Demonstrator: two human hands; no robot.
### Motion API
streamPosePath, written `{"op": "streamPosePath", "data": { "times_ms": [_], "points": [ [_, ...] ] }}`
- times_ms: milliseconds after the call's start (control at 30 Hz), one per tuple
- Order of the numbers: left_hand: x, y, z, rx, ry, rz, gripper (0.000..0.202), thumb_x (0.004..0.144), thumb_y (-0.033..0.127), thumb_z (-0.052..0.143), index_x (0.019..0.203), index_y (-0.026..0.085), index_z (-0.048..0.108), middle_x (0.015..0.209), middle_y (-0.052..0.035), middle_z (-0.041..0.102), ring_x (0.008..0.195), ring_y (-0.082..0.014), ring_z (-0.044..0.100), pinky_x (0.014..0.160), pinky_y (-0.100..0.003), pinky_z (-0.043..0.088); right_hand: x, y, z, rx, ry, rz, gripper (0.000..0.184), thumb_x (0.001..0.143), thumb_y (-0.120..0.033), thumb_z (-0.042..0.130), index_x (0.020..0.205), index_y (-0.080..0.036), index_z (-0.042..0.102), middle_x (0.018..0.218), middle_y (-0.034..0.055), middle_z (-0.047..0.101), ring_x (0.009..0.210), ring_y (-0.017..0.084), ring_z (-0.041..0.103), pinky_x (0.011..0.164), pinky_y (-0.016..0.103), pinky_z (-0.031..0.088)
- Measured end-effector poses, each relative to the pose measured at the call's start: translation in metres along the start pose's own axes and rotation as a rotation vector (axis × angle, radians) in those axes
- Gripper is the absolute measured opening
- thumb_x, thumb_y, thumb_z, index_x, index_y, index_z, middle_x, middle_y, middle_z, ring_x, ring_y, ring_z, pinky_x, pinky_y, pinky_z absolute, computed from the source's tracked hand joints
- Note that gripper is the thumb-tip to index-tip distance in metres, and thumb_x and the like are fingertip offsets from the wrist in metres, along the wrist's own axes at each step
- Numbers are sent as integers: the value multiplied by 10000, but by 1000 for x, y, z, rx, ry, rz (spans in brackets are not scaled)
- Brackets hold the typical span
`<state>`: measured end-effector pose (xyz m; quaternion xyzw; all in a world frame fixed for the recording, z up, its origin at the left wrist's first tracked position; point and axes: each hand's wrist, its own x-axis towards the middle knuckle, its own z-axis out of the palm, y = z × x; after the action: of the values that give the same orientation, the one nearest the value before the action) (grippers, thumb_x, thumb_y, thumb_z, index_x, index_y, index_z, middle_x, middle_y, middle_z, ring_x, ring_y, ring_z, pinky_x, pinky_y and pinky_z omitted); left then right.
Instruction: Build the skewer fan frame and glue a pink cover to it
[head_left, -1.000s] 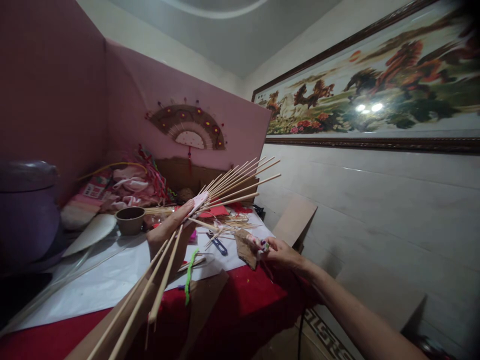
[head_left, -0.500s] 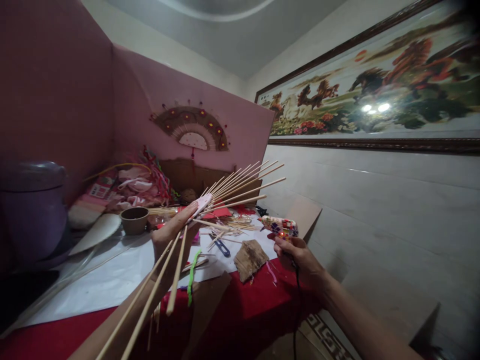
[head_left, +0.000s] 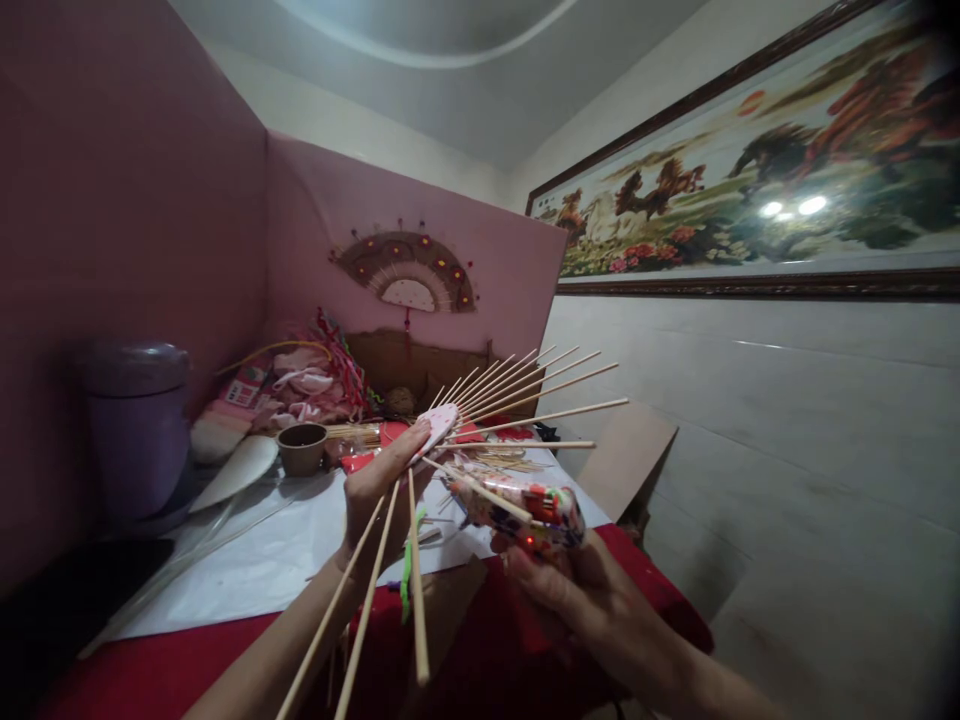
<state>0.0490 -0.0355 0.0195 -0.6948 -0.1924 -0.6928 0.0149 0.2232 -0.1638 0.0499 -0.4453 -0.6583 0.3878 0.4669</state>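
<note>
My left hand [head_left: 379,485] is closed on a fan of thin bamboo sticks [head_left: 525,385] joined at a small pink hub [head_left: 437,422]. The sticks spread up to the right and down toward me. My right hand [head_left: 570,590] grips a patterned glue gun [head_left: 525,510] with a small red light, its nozzle pointing left toward the hub, just below the sticks. Both hands hover above a table with a red cloth [head_left: 495,650] and white paper [head_left: 255,560].
A finished brown fan [head_left: 409,272] hangs on the pink board behind. A purple pot [head_left: 135,425], a brown bowl [head_left: 303,449], a white leaf-shaped piece [head_left: 234,472], ribbons and cloth [head_left: 315,375] crowd the table's back. A cardboard sheet [head_left: 626,455] leans at the right wall.
My right hand picked the glue gun up off the table and brought it left and closer, up to the stick fan. The left hand kept holding the sticks.
</note>
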Motion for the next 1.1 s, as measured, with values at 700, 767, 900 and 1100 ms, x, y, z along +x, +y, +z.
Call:
{"op": "streamPosePath", "data": {
  "times_ms": [700,767,900,1100],
  "points": [
    [-4,-7,-3,-54,-19,42,410,794,113,506,1191,208,542,1207,-101,579,1090,-239,548,928,-420,453,27,22,35,-568,201,-542,83,825,-250,475,858,-228,548,701,28,601,614,172,570,600,279,464],
    [-4,-7,-2,-46,-22,82,430,787,98,511,1200,212,533,1201,-103,584,1083,-237,553,916,-421,464,28,25,33,-603,188,-577,73,829,-236,457,849,-221,526,709,30,593,622,173,570,602,277,453],
    [-5,-8,-2,-23,-22,122,459,762,74,543,1199,211,532,1190,-109,590,1083,-243,553,907,-429,474,31,33,29,-659,185,-641,88,817,-203,455,886,-211,509,748,36,589,649,177,574,608,277,440],
    [-5,-9,-1,-33,-26,143,449,761,88,555,1194,205,536,1196,-123,583,1094,-253,543,906,-431,477,29,43,23,-698,182,-650,95,820,-212,461,903,-214,507,750,30,585,657,176,574,608,278,423]
  ]
}}
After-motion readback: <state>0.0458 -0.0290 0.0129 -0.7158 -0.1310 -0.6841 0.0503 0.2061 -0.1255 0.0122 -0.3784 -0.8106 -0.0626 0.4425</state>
